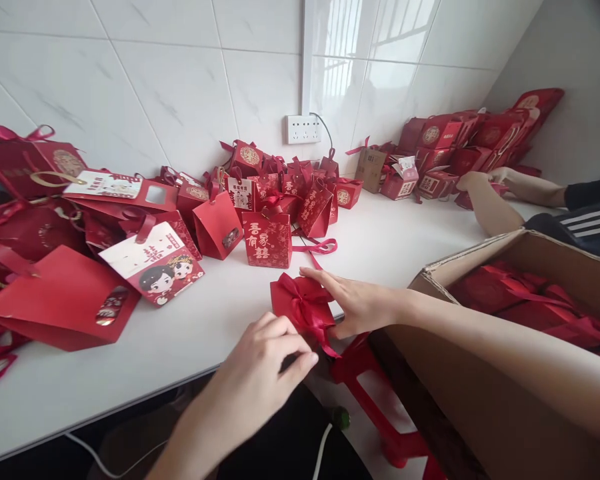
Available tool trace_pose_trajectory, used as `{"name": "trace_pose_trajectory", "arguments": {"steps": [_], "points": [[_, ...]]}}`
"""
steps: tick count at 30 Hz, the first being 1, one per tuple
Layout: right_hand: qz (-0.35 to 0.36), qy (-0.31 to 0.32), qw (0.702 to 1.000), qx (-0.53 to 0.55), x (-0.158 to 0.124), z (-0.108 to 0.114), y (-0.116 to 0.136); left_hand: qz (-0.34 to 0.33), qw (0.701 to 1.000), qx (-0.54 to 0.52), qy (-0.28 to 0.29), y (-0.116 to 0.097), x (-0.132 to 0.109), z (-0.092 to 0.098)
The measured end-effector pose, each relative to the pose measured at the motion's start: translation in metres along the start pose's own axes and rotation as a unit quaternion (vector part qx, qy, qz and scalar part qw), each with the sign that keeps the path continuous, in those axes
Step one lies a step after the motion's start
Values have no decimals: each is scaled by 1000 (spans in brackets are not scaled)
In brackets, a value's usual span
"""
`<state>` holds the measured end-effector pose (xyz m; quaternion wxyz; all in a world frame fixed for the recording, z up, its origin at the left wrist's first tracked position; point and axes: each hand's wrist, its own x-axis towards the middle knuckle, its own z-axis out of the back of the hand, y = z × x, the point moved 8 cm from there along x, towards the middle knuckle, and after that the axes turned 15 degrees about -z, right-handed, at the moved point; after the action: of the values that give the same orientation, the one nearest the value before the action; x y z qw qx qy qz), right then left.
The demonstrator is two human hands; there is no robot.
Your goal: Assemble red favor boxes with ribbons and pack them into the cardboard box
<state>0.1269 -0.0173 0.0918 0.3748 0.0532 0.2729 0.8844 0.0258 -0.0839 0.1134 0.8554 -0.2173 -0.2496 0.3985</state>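
A small red gift box with a red satin ribbon bow (303,308) lies near the front edge of the white table (385,243). My right hand (357,305) rests on its right side, fingers stretched along the box and thumb under the ribbon. My left hand (260,370) hovers just in front of the box with its fingers curled together, fingertips close to the ribbon's tail; what they pinch, if anything, is hidden.
Several red gift boxes and bags (267,200) crowd the table's back and left. An open cardboard carton (480,373) with red boxes stands at my right. Another person's hands (480,181) work at more red boxes (460,150) at the far right. A red stool (375,400) stands below.
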Motion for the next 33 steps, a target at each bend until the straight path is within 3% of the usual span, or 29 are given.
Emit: {"name": "trace_pose_trajectory", "arguments": {"steps": [2, 4, 6, 8, 11, 14, 16, 21, 28, 33], "points": [[-15, 14, 1000, 10, -1, 3, -3, 41, 998, -48, 21, 14, 4, 18], [-23, 30, 999, 12, -1, 6, -6, 116, 992, -19, -56, 39, 12, 47], [-32, 46, 998, 19, -1, 10, -9, 164, 982, 29, -84, 60, 23, 56], [-78, 32, 996, 40, 0, 18, -15, 165, 981, 70, -76, 70, 36, 48], [-239, 7, 966, 97, -1, 23, -34, 128, 983, 109, -78, 70, 47, 27], [-347, 80, 913, 199, -5, 3, -42, 107, 983, 105, -103, 68, 47, 12], [-354, 112, 894, 250, -3, -6, -40, 95, 982, 90, -138, 66, 44, 11], [-340, 117, 876, 320, -2, -6, -41, 88, 965, 56, -243, 62, 35, 19], [-287, 134, 890, 327, -1, -9, -37, 161, 941, -62, -292, 62, 7, 12], [-282, 154, 856, 404, 2, -16, -43, 172, 921, -135, -322, 71, -10, 0]]}}
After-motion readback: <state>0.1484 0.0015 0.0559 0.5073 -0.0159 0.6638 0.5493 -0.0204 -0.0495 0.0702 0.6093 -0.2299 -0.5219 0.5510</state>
